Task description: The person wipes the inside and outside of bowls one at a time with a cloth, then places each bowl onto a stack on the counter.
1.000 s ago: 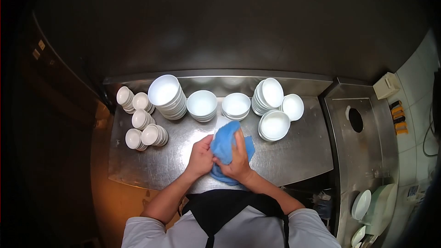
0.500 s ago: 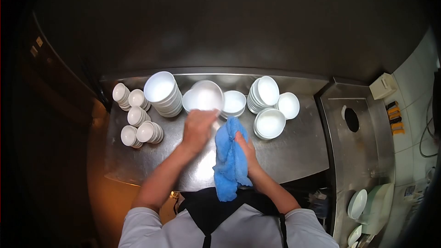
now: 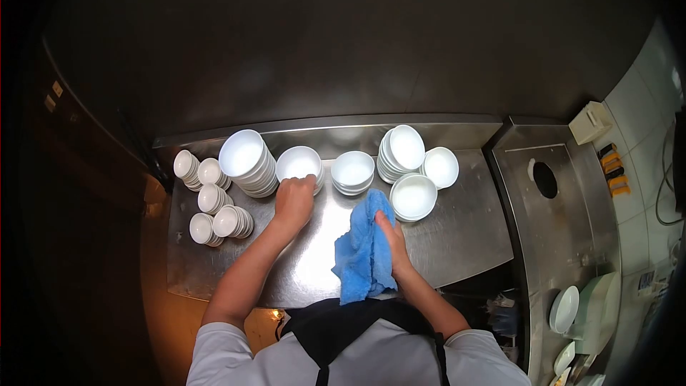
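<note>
My left hand (image 3: 294, 204) pinches the near rim of a white bowl (image 3: 299, 162), which sits upright just right of a tall bowl stack (image 3: 246, 161). Whatever lies beneath that bowl is mostly hidden by the bowl and my hand. A crumpled blue cloth (image 3: 368, 250) hangs from my right hand (image 3: 393, 239), thumb on top of it. Beyond the cloth stands a short stack of white bowls (image 3: 352, 171). To the right are a taller bowl stack (image 3: 404, 150), a bowl (image 3: 441, 167) and another low stack (image 3: 414, 197).
Several stacks of small white cups (image 3: 214, 199) occupy the left of the steel table (image 3: 457, 243). A raised steel edge runs along the back. At right is a steel counter (image 3: 564, 243) with a round hole (image 3: 544, 180) and oval white dishes (image 3: 564, 309).
My left hand has moved slightly left with the white bowl, which was blurred in the air and now rests beside the tall stack. The blue cloth stays in my right hand, shifted slightly.
</note>
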Available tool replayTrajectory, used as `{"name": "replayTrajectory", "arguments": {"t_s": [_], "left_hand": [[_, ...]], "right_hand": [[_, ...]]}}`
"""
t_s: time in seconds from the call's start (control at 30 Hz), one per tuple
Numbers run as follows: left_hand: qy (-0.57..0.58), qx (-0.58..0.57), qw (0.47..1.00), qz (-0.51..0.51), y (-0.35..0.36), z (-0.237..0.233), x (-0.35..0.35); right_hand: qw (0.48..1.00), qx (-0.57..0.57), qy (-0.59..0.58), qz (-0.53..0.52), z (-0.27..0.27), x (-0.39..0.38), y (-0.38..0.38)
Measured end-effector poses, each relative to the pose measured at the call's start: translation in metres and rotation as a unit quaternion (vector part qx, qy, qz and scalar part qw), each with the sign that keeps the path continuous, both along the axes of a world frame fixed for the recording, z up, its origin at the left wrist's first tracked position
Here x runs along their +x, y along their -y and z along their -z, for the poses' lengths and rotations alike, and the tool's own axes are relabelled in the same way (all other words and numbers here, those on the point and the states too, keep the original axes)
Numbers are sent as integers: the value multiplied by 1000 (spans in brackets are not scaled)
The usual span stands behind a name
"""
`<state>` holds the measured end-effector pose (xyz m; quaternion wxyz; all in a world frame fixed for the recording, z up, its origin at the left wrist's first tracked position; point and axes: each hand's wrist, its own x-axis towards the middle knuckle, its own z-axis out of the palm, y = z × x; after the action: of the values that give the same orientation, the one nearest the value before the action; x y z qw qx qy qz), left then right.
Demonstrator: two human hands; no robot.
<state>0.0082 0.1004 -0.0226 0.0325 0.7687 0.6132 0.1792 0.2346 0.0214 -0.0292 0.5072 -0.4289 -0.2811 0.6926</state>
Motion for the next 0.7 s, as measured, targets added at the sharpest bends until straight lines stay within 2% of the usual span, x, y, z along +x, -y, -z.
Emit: {"name": "replayTrajectory", "arguments": {"t_s": [0.1, 0.2, 0.3, 0.4, 0.43, 0.57, 0.63, 0.67, 0.7], "left_hand": [[12, 187, 982, 0, 1, -10, 22], [141, 127, 978, 87, -6, -11, 48], [141, -13, 983, 116, -22, 19, 69], [1, -131, 982, 138, -39, 23, 77], [27, -67, 988, 139, -36, 24, 76], [190, -92, 977, 17, -31, 18, 80], [267, -89, 960, -12, -19, -6, 76], [374, -113, 920, 26, -15, -10, 74], [476, -138, 866, 62, -5, -9, 70]], "right_hand": [[1000, 10, 11, -2, 0, 1, 3], [1000, 10, 8, -4, 3, -1, 7], [1000, 13, 11, -3, 2, -5, 12], [999, 17, 43, -9, -6, -4, 20], [998, 21, 56, -14, -4, -1, 22], [991, 19, 124, -43, 11, 14, 28], [984, 74, 157, 35, 13, 8, 32], [977, 101, 174, 74, 13, 5, 33], [948, 182, 238, 105, 12, 3, 32]]}}
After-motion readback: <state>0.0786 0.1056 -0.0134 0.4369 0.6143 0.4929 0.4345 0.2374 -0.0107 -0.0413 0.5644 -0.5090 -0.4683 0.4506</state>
